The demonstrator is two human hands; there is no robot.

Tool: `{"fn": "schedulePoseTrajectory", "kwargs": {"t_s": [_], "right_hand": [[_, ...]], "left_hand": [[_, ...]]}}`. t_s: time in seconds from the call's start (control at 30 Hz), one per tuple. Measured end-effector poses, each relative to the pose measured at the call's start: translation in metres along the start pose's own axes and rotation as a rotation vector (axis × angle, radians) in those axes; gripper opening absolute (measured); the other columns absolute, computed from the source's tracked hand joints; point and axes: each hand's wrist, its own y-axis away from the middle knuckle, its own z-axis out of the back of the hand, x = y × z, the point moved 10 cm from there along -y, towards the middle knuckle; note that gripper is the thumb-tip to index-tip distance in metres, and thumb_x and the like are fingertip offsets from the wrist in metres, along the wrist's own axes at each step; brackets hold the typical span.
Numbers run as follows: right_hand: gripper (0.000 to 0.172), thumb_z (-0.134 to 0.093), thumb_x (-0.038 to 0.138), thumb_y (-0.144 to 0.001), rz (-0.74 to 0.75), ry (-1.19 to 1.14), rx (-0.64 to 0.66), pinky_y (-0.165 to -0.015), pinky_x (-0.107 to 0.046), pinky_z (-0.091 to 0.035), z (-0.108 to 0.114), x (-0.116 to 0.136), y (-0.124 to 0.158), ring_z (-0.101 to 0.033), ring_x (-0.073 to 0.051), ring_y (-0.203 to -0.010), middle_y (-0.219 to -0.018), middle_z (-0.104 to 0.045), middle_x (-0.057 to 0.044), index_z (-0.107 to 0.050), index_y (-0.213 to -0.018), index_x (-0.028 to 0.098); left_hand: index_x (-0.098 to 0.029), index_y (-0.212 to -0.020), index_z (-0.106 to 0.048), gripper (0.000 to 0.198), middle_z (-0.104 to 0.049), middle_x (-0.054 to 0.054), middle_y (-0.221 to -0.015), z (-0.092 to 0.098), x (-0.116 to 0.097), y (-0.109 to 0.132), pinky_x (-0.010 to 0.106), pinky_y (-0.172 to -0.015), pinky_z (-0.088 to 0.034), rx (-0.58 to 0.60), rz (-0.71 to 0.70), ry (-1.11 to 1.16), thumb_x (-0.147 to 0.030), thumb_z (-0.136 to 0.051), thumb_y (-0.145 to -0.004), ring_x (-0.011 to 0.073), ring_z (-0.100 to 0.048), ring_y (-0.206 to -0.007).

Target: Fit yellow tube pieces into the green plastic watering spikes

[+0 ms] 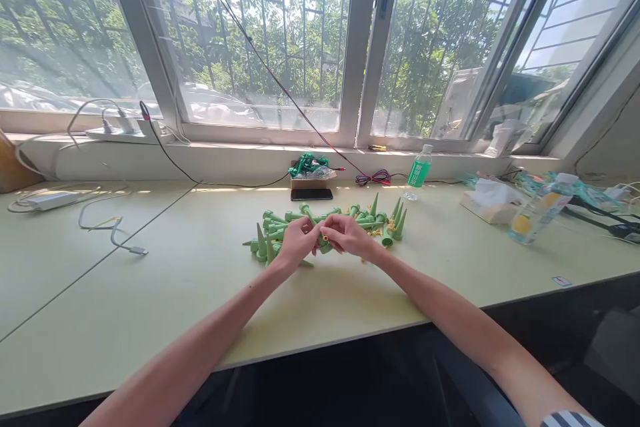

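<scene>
Forearms (210,340) cross the tabletop (150,293) — left hand (295,239) and right hand (350,235) pinch one green spike (324,241) in closed fingers (311,235). Holding it square likely helps.

left hand (296,241) and right hand (347,235) hide most of the green piece (325,245) between them, its shape unclear

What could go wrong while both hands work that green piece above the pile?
1. The green piece is pinched only at the fingertips of the left hand and right hand. If it slips, it may vanish into the pile of green spikes beneath.
2. Several upright spikes stand close to the right hand. A sideways sweep could topple them or prick the skin.
</scene>
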Motion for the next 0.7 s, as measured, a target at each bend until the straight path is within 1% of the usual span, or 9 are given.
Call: {"fn": "schedulePoseTrajectory", "kwargs": {"t_s": [0.17,0.47,0.7], "right_hand": [[0.027,-0.056,0.043,-0.087,0.001,0.002,0.003,-0.040,-0.018,-0.033,-0.0001,-0.0002,0.0004,-0.039,-0.005,-0.039,-0.051,-0.046,0.008,-0.053,-0.081,0.016],[0.028,-0.056,0.044,-0.086,0.010,0.008,-0.003,-0.039,-0.018,-0.033,-0.0007,0.0024,0.0003,-0.039,-0.005,-0.039,-0.052,-0.046,0.007,-0.053,-0.080,0.017],[0.028,-0.056,0.043,-0.087,0.004,0.003,0.008,-0.040,-0.018,-0.033,-0.0016,0.0025,0.0008,-0.039,-0.005,-0.040,-0.052,-0.046,0.007,-0.053,-0.080,0.017]], "left_hand": [[-0.017,-0.064,-0.051,0.031,-0.056,-0.001,-0.049,-0.0001,0.0003,-0.0005,0.022,-0.039,-0.041,-0.001,-0.004,0.024,-0.044,-0.065,-0.073,0.0115,-0.053,-0.041],[-0.018,-0.060,-0.046,0.035,-0.055,-0.001,-0.045,0.0003,0.0011,0.0004,0.022,-0.040,-0.040,-0.006,0.014,0.005,-0.045,-0.064,-0.073,0.0109,-0.051,-0.039],[-0.018,-0.062,-0.049,0.033,-0.056,0.000,-0.047,-0.0004,0.0012,0.0004,0.022,-0.040,-0.041,0.004,0.022,0.009,-0.045,-0.064,-0.073,0.0116,-0.053,-0.041]]}}
